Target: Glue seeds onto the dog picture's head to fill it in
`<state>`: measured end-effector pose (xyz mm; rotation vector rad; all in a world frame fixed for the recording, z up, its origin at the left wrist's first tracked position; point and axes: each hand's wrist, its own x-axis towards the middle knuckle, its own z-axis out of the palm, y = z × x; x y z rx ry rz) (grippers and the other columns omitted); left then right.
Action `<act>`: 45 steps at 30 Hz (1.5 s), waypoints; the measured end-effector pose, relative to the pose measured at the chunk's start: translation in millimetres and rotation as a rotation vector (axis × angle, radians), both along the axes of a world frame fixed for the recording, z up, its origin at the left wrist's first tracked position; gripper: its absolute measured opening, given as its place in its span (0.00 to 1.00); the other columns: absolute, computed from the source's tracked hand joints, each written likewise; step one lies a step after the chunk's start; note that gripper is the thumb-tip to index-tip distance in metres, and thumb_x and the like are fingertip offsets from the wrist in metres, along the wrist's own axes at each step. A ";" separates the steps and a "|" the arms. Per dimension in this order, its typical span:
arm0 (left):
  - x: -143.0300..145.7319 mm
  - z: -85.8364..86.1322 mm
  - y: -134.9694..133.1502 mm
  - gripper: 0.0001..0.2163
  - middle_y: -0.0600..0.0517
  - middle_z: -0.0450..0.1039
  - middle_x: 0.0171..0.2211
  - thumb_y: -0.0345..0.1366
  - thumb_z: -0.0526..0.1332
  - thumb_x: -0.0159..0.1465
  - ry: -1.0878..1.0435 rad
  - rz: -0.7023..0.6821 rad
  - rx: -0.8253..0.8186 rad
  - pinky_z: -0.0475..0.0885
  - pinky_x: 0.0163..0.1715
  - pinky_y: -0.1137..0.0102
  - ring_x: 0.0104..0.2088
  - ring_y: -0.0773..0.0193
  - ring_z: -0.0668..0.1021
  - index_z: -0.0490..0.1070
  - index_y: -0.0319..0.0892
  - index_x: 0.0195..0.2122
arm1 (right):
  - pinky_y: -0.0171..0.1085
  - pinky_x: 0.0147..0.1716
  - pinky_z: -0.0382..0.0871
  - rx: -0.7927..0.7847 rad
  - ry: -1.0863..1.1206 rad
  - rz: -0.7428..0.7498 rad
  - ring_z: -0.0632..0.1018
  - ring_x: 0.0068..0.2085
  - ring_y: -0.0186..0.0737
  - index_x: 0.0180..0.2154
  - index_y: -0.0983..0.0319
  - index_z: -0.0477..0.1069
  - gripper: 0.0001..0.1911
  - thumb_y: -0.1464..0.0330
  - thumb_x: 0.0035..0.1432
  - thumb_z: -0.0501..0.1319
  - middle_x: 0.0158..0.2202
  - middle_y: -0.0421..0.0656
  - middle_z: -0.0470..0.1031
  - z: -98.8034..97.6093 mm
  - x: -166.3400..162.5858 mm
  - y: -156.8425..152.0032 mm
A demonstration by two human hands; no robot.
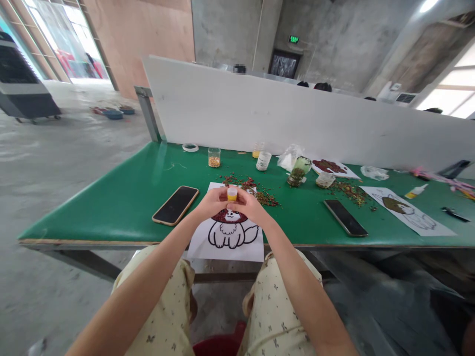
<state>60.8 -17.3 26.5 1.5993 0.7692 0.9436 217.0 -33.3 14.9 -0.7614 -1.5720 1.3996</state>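
Note:
Both my hands meet above a white sheet with a dog drawing (228, 237) at the green table's front edge. My left hand (211, 202) and my right hand (249, 203) are closed round a small bottle with a yellow body and white cap (232, 193). The dog's head is partly filled with dark red grains. Loose red and brown grains (256, 190) lie scattered just beyond the sheet.
A black phone (175, 204) lies left of the sheet, another phone (345, 217) to the right. Small jars (214, 157), a tipped jar (299, 171), a tape roll (190, 147) and two more drawing sheets (406, 210) sit farther back. A white partition (297, 118) borders the green table (118, 198).

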 end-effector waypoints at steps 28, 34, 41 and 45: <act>-5.2 -9.7 2.3 0.14 0.48 0.78 0.30 0.39 0.68 0.46 0.046 0.019 -0.013 0.73 0.38 0.64 0.33 0.59 0.78 0.75 0.35 0.32 | 0.39 0.41 0.69 0.078 -0.033 -0.158 0.75 0.38 0.41 0.43 0.61 0.72 0.25 0.64 0.39 0.69 0.35 0.41 0.75 -25.1 -11.7 5.5; -4.5 -9.7 2.6 0.15 0.49 0.78 0.30 0.40 0.68 0.46 0.044 0.022 -0.011 0.73 0.38 0.65 0.33 0.59 0.78 0.75 0.35 0.32 | 0.40 0.42 0.69 0.081 -0.039 -0.156 0.75 0.39 0.42 0.44 0.61 0.72 0.26 0.64 0.39 0.69 0.36 0.41 0.75 -26.5 -11.3 7.4; -3.8 -12.9 4.4 0.15 0.49 0.77 0.28 0.41 0.68 0.46 0.050 0.010 -0.008 0.73 0.36 0.66 0.32 0.60 0.78 0.75 0.35 0.31 | 0.41 0.43 0.69 0.061 -0.024 -0.170 0.76 0.40 0.43 0.45 0.62 0.72 0.29 0.64 0.37 0.70 0.38 0.42 0.76 -27.6 -11.1 7.8; -2.8 -16.1 4.9 0.16 0.49 0.76 0.28 0.43 0.68 0.47 0.058 0.002 0.011 0.73 0.36 0.65 0.32 0.59 0.77 0.75 0.34 0.31 | 0.41 0.43 0.69 0.063 -0.026 -0.157 0.75 0.39 0.44 0.44 0.62 0.72 0.27 0.64 0.37 0.69 0.37 0.42 0.76 -27.7 -8.9 6.5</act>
